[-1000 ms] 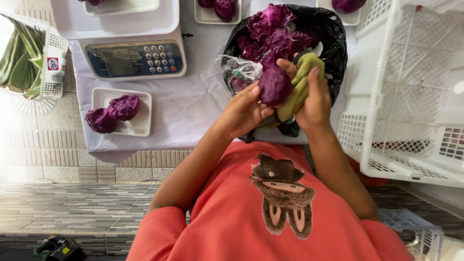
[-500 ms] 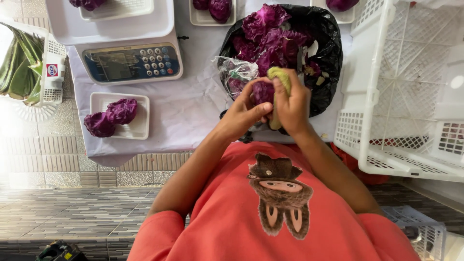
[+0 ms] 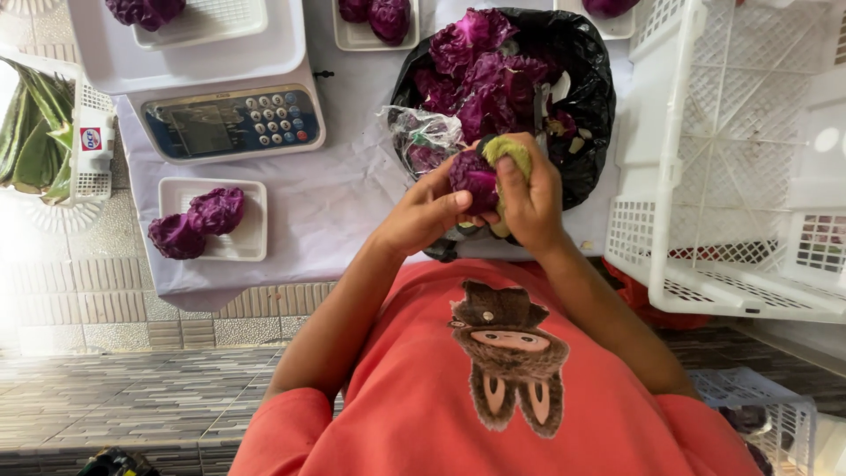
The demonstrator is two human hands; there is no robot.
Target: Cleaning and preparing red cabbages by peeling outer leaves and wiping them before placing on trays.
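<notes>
A table (image 3: 344,203) covered with a pale lilac cloth carries everything. At its far left stands a white weighing scale (image 3: 225,119). Near left lies a white foam tray (image 3: 251,225) with two purple cabbage pieces. A black bag of purple leaves (image 3: 590,132) sits centre, beside a white plastic crate (image 3: 731,167) on the right.

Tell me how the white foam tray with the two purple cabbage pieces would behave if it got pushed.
The white foam tray looks thin and light, so it would probably slide easily on the cloth-covered table. The two purple cabbage pieces sit loose and rounded, so they may roll or shift. Its shallow rim likely holds them poorly.
</notes>
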